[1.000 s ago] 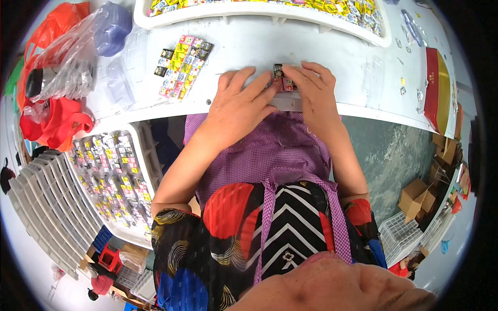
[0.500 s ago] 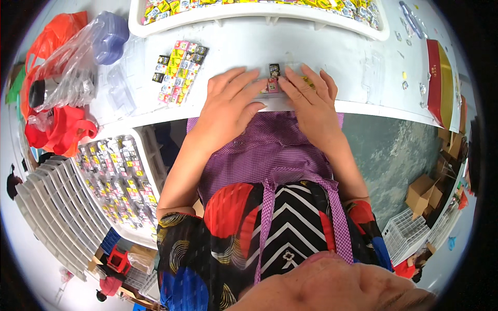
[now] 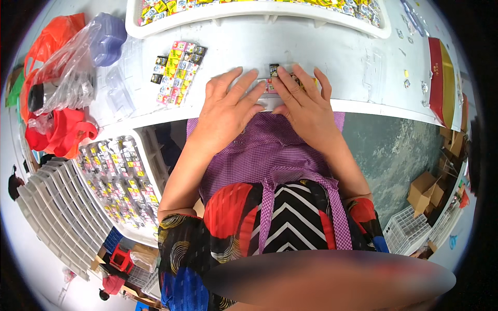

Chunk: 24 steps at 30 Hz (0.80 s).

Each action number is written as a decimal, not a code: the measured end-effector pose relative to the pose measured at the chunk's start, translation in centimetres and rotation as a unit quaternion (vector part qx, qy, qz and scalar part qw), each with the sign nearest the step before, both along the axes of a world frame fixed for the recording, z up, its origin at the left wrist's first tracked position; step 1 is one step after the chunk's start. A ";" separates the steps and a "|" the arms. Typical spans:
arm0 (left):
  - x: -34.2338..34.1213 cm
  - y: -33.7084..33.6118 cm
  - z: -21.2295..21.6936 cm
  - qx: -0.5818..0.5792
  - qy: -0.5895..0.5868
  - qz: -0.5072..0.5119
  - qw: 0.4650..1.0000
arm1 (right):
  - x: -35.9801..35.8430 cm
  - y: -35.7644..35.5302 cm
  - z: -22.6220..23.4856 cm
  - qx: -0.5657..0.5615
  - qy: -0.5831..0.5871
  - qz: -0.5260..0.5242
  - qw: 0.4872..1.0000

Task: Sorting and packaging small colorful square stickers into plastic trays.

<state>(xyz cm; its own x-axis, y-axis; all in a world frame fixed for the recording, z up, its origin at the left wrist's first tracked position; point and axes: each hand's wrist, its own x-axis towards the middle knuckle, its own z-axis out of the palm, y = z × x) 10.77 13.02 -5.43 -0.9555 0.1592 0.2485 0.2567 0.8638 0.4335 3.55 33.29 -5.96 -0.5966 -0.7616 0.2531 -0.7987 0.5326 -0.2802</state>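
Note:
Near the front edge of the white table (image 3: pixel 363 78), both my hands rest over a row of small square printed packets (image 3: pixel 268 86), pink, yellow and black. My left hand (image 3: pixel 224 111) lies at the row's left end, fingers spread and extended. Across the row reaches my right hand (image 3: pixel 309 106), its stretched fingers covering much of it, with a fingertip by a black packet (image 3: pixel 274 69) that sticks out at the back. How firmly the fingertips press is hidden. To the left lies a block of similar packets (image 3: pixel 181 72) in pink, yellow, white and black.
A white tray (image 3: pixel 207 15) full of loose packets stands at the back. Plastic bags (image 3: pixel 57 41) and clear plastic trays (image 3: pixel 108 41) are at the left. Below them sits a crate (image 3: pixel 148 171) of packed pieces. A red and gold box (image 3: pixel 440 83) lies at the right edge.
My right hand has shifted slightly left over the row, its fingers now nearer the black packet and its thumb closer to my left thumb. My left hand stays nearly in place.

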 end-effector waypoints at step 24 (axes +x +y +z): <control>-0.4 -1.2 0.0 0.112 0.024 -0.005 0.993 | -16.4 4.1 4.8 -0.068 0.150 -0.173 0.971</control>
<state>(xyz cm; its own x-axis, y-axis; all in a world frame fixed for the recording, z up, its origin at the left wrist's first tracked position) 10.40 11.80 -5.47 -0.9403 0.1032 0.3244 0.2894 0.7440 0.6022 -12.81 37.38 -1.12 -0.6945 -0.4762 0.5393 -0.6351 0.7580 -0.1486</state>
